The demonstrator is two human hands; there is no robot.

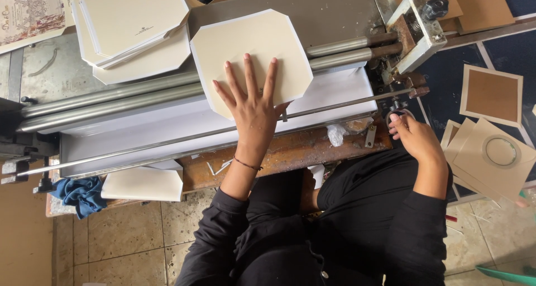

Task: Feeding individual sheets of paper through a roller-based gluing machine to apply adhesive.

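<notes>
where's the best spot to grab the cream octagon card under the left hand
Probably its near-left slanted edge, coming from the left. The card lies flat across the rollers, and that corner overhangs the white sheet, so fingers could slip under. The left hand presses its middle, palm down.

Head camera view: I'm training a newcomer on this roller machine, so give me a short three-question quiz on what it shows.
1. True or false: the left hand lies flat, fingers spread, on the cream octagonal card.
2. What does the right hand grip? A) the blue cloth B) the metal ring handle C) the card stack
3. Where does the card stack lie relative to the pressed card?

Key: 1 true; 2 B; 3 to its left in the picture, beyond the rollers.
</notes>
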